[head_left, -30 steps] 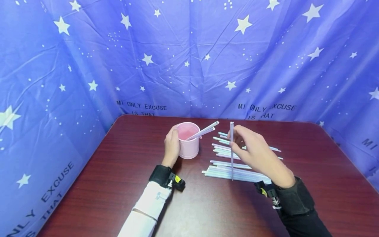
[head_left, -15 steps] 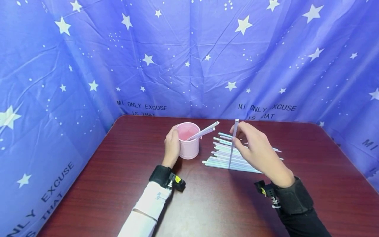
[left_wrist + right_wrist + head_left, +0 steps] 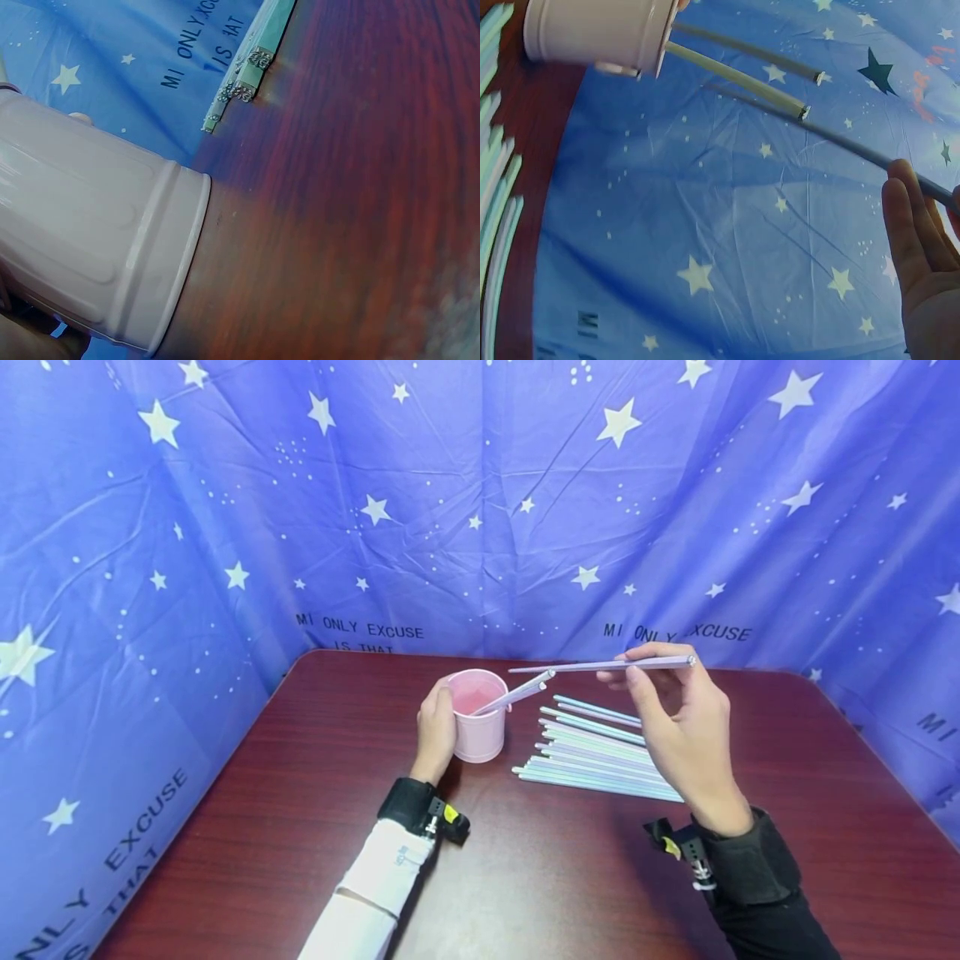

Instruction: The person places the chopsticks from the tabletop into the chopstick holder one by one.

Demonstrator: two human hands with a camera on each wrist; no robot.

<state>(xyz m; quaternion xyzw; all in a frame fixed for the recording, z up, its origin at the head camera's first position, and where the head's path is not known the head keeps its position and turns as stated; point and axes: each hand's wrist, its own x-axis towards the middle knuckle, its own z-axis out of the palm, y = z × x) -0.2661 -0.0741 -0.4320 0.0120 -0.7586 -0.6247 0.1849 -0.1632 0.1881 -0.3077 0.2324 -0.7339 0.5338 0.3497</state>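
Observation:
My left hand (image 3: pixel 433 735) grips the side of a small pink bucket (image 3: pixel 480 739), which stands upright on the table. Two chopsticks (image 3: pixel 525 687) lean in it, their thick ends sticking out to the right. Between thumb and fingers, my right hand (image 3: pixel 686 735) pinches a pale purple chopstick (image 3: pixel 570 667) above the table. It lies almost level, thin tip towards the bucket. Under and left of that hand, several pastel chopsticks (image 3: pixel 592 768) lie side by side. In the right wrist view the held chopstick (image 3: pixel 847 142) overlaps one in the bucket (image 3: pixel 600 30).
The dark red wooden table (image 3: pixel 480 877) spreads around the bucket and the row of chopsticks. A blue curtain (image 3: pixel 480 560) with white stars hangs right behind its far edge and along the sides.
The chopstick in my right hand has swung from upright to nearly level, its tip now pointing left. That hand has risen and turned. My left hand and the bucket have stayed put.

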